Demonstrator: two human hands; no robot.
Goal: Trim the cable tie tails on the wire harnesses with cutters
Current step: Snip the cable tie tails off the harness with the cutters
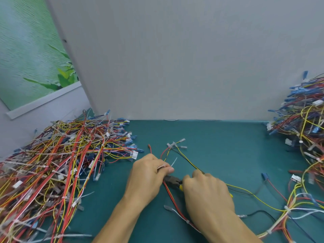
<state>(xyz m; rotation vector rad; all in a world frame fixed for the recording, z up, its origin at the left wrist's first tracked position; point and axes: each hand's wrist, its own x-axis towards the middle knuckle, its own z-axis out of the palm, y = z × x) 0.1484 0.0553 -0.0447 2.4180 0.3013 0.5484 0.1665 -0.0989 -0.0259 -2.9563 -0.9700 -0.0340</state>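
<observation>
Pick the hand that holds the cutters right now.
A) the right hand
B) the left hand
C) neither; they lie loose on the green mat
A: the right hand grips the yellow-handled cutters, while the left hand pinches the wire harness near its cable tie tail.

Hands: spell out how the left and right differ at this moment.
The left hand pinches the harness near a cable tie tail that sticks up; the right hand grips the yellow-handled cutters. The left hand lies farther forward; the right hand sits nearer the camera. Both are knuckles-up over the green mat.
</observation>
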